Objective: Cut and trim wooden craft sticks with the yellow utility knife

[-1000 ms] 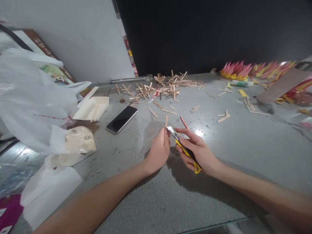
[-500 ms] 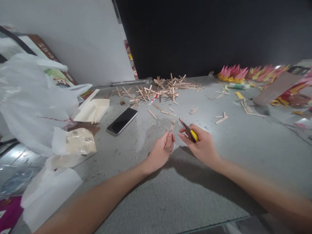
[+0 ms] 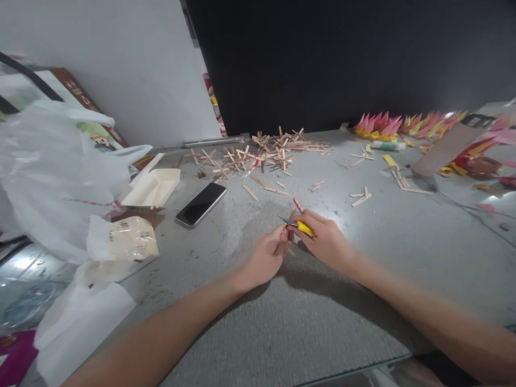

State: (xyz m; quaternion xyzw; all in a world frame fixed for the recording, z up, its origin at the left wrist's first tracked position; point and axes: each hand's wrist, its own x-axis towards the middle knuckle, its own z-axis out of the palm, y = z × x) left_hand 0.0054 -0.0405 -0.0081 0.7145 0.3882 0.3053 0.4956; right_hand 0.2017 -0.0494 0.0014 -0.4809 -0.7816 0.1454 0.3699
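Note:
My left hand (image 3: 266, 257) is closed on a small wooden craft stick (image 3: 292, 213), whose upper end shows behind the knife. In my right hand (image 3: 328, 239) is a yellow utility knife (image 3: 305, 229), its grey blade pointing left across the stick just above my left fingertips. A red-and-white pencil (image 3: 297, 205) also sticks up from between my right fingers. Whether the blade touches the stick is hard to make out. Beyond my hands, a heap of wooden sticks joined into crosses (image 3: 278, 153) lies at the back of the grey table (image 3: 226, 322).
A phone (image 3: 200, 204), a paper tray (image 3: 169, 180) and a white plastic bag (image 3: 52, 177) are on the left. Loose sticks (image 3: 362, 197) lie to the right. Pink and yellow paper decorations (image 3: 379, 126), a glue tube (image 3: 387, 145) and a cardboard tube (image 3: 441, 148) stand at back right.
My right hand has moved left to the stick, and the knife has turned from pointing up to pointing left. The pencil now shows clearly. My left hand has barely moved.

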